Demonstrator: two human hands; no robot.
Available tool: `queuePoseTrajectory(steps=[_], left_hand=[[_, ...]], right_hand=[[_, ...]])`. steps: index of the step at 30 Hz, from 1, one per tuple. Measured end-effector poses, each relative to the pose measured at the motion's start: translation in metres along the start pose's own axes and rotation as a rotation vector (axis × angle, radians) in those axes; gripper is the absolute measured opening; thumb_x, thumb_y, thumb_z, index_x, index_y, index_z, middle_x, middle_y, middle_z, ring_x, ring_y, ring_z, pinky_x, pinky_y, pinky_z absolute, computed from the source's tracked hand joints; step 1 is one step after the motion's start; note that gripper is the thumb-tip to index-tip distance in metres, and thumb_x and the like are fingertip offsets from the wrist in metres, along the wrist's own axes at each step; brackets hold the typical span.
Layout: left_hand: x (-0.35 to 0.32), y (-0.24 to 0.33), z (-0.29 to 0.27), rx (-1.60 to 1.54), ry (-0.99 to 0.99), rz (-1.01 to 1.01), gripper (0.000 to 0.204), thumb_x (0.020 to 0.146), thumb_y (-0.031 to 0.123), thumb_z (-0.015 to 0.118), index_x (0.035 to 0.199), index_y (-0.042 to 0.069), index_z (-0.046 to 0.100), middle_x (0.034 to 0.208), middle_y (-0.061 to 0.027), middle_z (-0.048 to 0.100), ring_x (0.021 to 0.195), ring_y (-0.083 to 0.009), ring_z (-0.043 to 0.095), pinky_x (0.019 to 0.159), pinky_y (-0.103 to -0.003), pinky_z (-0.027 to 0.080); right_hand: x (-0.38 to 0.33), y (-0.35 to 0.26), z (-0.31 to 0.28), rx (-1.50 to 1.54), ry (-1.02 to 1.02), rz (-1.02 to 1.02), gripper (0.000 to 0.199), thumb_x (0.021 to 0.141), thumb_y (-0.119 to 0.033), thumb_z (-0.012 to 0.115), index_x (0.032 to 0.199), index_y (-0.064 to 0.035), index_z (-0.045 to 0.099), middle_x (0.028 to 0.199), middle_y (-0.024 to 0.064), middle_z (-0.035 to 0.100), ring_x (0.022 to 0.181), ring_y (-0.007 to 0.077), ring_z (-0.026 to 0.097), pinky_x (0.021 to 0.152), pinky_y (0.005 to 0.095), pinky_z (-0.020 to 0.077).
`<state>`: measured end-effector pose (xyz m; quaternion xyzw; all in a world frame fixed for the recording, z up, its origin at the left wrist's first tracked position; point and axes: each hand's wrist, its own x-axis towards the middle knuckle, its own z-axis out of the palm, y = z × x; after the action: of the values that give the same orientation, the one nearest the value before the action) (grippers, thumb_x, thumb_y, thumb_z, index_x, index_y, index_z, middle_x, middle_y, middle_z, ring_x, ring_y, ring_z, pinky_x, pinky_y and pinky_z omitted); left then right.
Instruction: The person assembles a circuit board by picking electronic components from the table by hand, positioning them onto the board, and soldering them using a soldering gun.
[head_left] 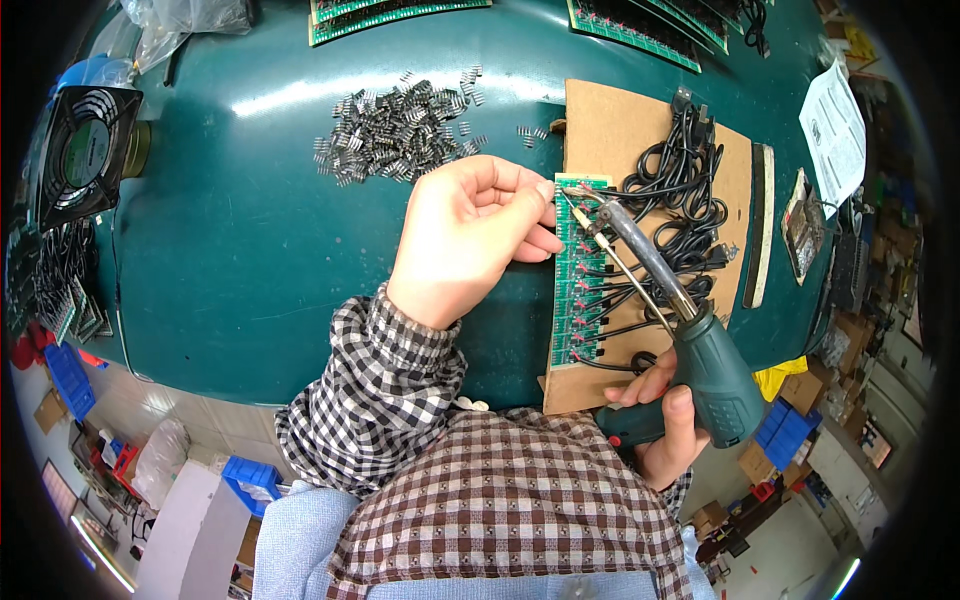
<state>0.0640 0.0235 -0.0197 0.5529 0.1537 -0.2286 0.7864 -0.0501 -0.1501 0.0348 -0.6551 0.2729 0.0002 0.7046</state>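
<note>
My right hand (668, 408) grips the handle of a green soldering gun (722, 385). Its metal barrel slants up and left, and the tip meets the far end of a long green circuit board panel (572, 290). My left hand (478, 225) is closed in a pinch at that panel's far left edge, close to the tip. Whatever lies between its thumb and finger is hidden. Black cables (690, 210) with plugs run from the panel's right side, bundled in loops. Panel and cables rest on a brown cardboard sheet (610, 125).
A heap of small black pronged components (395, 130) lies beyond my left hand on the green table (230, 250). More circuit panels (640, 38) lie along the far side. At the left stands a black fan (88, 155); a white paper sheet (835, 130) lies at the right.
</note>
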Motion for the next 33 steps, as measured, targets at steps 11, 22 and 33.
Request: queuePoseTrajectory(steps=[11,22,33], left_hand=[[-0.001,-0.001,0.001,-0.005,-0.001,0.0,0.021,0.083,0.014,0.054,0.091,-0.005,0.054,0.078,-0.0102,0.06,0.064,-0.0127,0.06,0.058,-0.02,0.049],[0.0,0.0,0.0,-0.007,0.01,0.013,0.02,0.083,0.014,0.054,0.09,-0.005,0.055,0.077,-0.0096,0.06,0.063,-0.0126,0.06,0.057,-0.02,0.049],[-0.041,-0.005,-0.022,0.802,0.563,0.593,0.014,0.074,-0.006,0.057,0.088,-0.003,0.056,0.08,-0.0084,0.055,0.066,-0.0124,0.057,0.056,-0.022,0.047]], right_hand=[[-0.002,0.003,-0.001,0.027,-0.003,-0.01,0.047,0.077,-0.025,0.059,0.105,0.0077,0.041,0.064,0.0079,0.045,0.056,0.018,0.052,0.055,0.0359,0.0529],[-0.004,0.003,-0.004,0.057,0.0,-0.032,0.048,0.078,-0.03,0.059,0.103,0.0063,0.041,0.066,0.0074,0.045,0.057,0.0176,0.051,0.054,0.0355,0.0532],[0.006,-0.004,-0.013,0.223,-0.11,-0.109,0.045,0.081,-0.028,0.054,0.104,0.0061,0.038,0.074,0.0116,0.047,0.067,0.0213,0.054,0.058,0.0368,0.0541]])
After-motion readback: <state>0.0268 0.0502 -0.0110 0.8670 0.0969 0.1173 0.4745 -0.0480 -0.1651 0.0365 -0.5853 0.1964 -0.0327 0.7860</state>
